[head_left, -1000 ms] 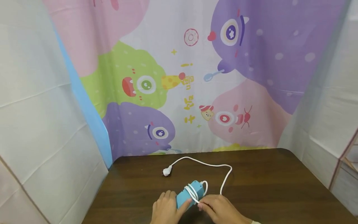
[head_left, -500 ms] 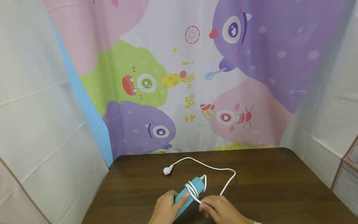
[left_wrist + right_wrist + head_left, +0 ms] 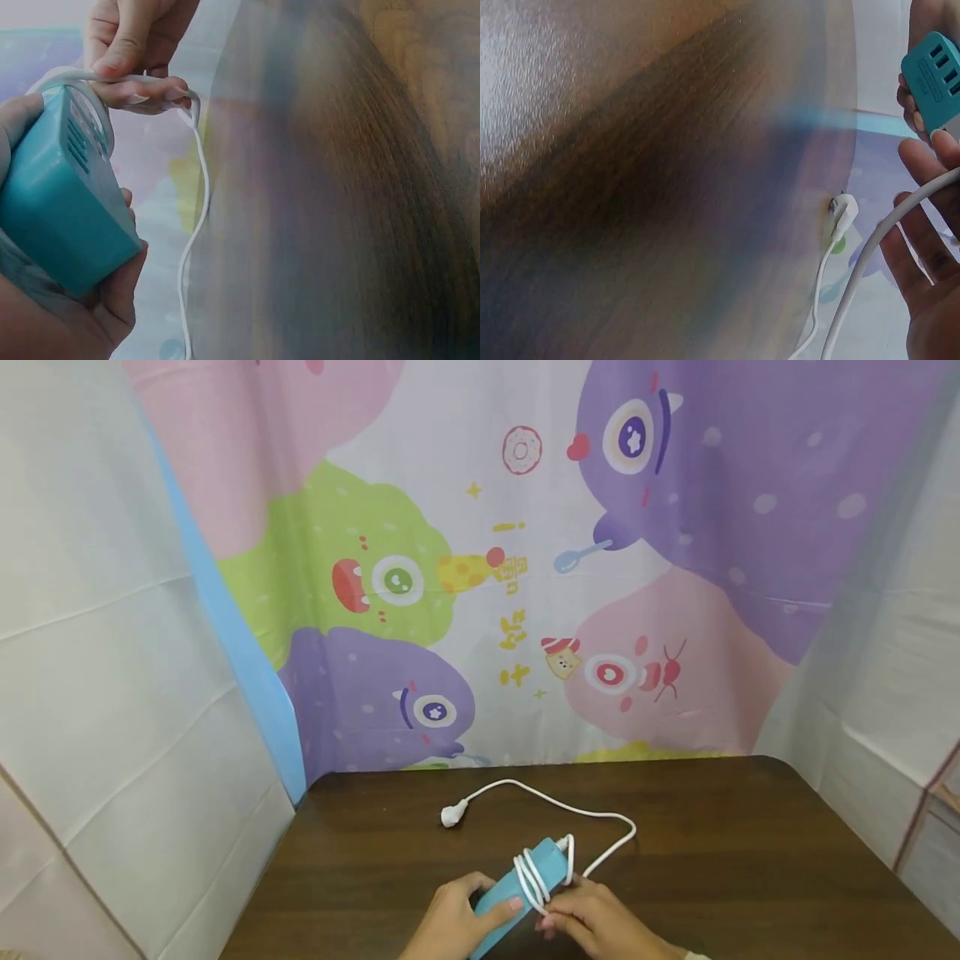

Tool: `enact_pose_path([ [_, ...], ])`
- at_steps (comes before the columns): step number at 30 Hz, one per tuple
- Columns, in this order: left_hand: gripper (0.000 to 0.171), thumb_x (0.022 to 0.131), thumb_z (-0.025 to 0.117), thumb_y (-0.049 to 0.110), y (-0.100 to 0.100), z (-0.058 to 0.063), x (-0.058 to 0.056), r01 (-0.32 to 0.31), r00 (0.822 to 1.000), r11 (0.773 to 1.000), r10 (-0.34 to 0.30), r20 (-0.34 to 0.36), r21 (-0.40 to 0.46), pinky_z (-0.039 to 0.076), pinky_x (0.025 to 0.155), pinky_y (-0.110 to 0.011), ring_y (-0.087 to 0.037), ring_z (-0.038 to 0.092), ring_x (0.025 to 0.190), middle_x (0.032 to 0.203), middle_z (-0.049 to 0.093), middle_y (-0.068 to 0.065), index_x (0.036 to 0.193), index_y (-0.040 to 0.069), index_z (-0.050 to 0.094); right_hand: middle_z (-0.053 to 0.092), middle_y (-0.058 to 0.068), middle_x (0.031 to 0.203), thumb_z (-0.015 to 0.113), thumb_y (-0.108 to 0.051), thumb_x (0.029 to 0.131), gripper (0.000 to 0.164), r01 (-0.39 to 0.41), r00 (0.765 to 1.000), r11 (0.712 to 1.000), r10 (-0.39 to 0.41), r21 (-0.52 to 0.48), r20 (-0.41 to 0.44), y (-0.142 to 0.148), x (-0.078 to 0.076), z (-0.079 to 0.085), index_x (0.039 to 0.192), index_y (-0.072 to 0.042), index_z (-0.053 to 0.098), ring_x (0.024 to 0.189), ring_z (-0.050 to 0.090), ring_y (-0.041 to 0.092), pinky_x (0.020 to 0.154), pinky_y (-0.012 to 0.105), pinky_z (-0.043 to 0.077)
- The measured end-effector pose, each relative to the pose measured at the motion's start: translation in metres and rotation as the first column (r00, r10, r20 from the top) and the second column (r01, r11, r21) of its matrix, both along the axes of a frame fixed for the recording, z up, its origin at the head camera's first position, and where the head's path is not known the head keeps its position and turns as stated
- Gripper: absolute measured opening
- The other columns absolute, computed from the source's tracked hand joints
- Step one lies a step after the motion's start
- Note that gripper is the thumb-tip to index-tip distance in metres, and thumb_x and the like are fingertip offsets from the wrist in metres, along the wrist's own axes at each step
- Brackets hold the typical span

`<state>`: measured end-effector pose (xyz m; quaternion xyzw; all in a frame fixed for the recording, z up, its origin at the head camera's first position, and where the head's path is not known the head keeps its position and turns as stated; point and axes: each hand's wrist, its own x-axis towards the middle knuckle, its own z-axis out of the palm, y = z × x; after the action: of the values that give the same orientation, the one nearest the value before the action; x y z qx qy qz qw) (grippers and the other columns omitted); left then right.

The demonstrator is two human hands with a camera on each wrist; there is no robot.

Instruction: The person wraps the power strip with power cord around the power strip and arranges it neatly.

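Observation:
My left hand [image 3: 453, 918] grips a blue-green power strip [image 3: 553, 862] by its near end, thumb on top. Several turns of its white cord are wound round the far half. Just right of the strip, my right hand [image 3: 592, 920] pinches the cord near the last turn. In the left wrist view the right hand [image 3: 139, 45] holds the cord [image 3: 196, 150] beside the strip [image 3: 60, 210]. The right wrist view shows the strip's end face [image 3: 928, 86] with a row of slots, and the cord [image 3: 866, 259] running past the right hand's fingers.
The loose rest of the cord [image 3: 585, 812] curves over the dark wooden table [image 3: 727, 843] to a white plug [image 3: 453, 815] lying at the back. Behind the table hangs a curtain [image 3: 525, 710] with cartoon monsters. Pale cloth walls [image 3: 150, 693] stand at both sides.
The left hand has shifted the power strip slightly right and turned it. My right hand, still pinching the cord, has moved a little right, and the cord's bend on the table has shifted right.

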<state>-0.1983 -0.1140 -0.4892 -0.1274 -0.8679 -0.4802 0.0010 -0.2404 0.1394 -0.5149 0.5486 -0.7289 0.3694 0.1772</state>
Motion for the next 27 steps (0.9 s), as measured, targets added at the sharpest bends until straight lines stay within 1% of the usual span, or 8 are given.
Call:
enact_pose_path([
  [3,0.048,0.094,0.071,0.05,0.001,0.0,0.0,0.015,1.0,1.0,-0.015,-0.006,0.024,0.049,0.071,-0.031,-0.012,0.059,0.083,0.1,0.068,-0.001,0.111,0.005,0.069,0.072,-0.014,0.09,0.069,-0.01,0.097,0.011,-0.006,1.0,1.0,0.006,0.003,0.021,0.001,0.0,0.0,0.097,-0.019,0.074,0.093,0.062,0.003,0.083,0.02,0.048],
  [7,0.041,0.096,0.07,0.046,0.003,0.0,-0.001,0.022,0.997,0.999,-0.019,-0.074,0.03,0.048,0.075,-0.03,-0.011,0.058,0.087,0.102,0.065,0.001,0.11,0.007,0.068,0.073,-0.014,0.092,0.068,-0.009,0.098,0.011,-0.016,1.0,1.0,0.016,0.011,0.022,0.001,0.001,-0.001,0.097,-0.018,0.074,0.091,0.063,0.0,0.083,0.02,0.049],
  [13,0.039,0.094,0.073,0.046,0.008,-0.001,0.0,-0.029,0.987,1.0,0.03,-0.158,0.009,0.049,0.072,-0.028,-0.006,0.059,0.082,0.095,0.067,0.005,0.102,0.008,0.071,0.073,-0.014,0.093,0.069,-0.01,0.097,0.009,-0.005,1.0,1.0,0.006,-0.018,0.024,0.001,0.002,-0.002,0.096,-0.018,0.074,0.091,0.064,0.002,0.083,0.021,0.049],
  [17,0.034,0.094,0.074,0.044,0.009,-0.002,0.001,-0.045,0.985,0.999,0.048,-0.167,0.021,0.05,0.072,-0.028,-0.005,0.06,0.081,0.093,0.069,0.007,0.101,0.01,0.073,0.072,-0.016,0.096,0.069,-0.015,0.097,0.008,0.03,1.0,1.0,-0.03,-0.01,0.002,0.004,0.002,-0.003,0.098,-0.021,0.075,0.095,0.062,0.004,0.083,0.024,0.05],
  [20,0.03,0.096,0.073,0.039,0.012,-0.001,0.002,-0.003,0.994,0.995,0.015,-0.111,0.103,0.05,0.072,-0.027,-0.006,0.062,0.079,0.091,0.07,0.006,0.101,0.01,0.074,0.071,-0.017,0.098,0.071,-0.019,0.096,0.007,0.083,0.995,0.997,-0.082,0.008,-0.057,0.011,0.001,-0.006,0.098,-0.023,0.076,0.098,0.061,0.008,0.083,0.029,0.051],
  [23,0.026,0.097,0.072,0.036,0.015,0.003,0.002,0.066,0.997,0.984,-0.057,-0.058,0.165,0.051,0.072,-0.027,-0.007,0.062,0.079,0.09,0.07,0.006,0.103,0.01,0.074,0.07,-0.017,0.101,0.07,-0.025,0.097,0.007,0.122,0.988,0.992,-0.118,0.036,-0.104,0.018,0.0,-0.009,0.098,-0.024,0.077,0.101,0.062,0.009,0.084,0.034,0.053],
  [26,0.023,0.097,0.072,0.033,0.013,0.004,0.002,0.146,0.989,0.977,-0.138,-0.061,0.155,0.051,0.074,-0.027,-0.007,0.063,0.081,0.092,0.07,0.008,0.104,0.011,0.075,0.07,-0.01,0.11,0.067,-0.029,0.1,0.012,0.158,0.973,0.986,-0.146,0.057,-0.179,0.021,0.0,-0.011,0.106,-0.021,0.074,0.106,0.063,0.015,0.086,0.04,0.054],
  [27,0.021,0.097,0.073,0.032,0.011,0.004,0.002,0.171,0.984,0.974,-0.163,-0.067,0.149,0.052,0.074,-0.027,-0.006,0.063,0.081,0.092,0.07,0.008,0.104,0.012,0.075,0.068,-0.008,0.113,0.069,-0.029,0.099,0.014,0.166,0.971,0.984,-0.152,0.062,-0.185,0.021,0.0,-0.011,0.11,-0.021,0.072,0.107,0.062,0.015,0.087,0.042,0.053],
])
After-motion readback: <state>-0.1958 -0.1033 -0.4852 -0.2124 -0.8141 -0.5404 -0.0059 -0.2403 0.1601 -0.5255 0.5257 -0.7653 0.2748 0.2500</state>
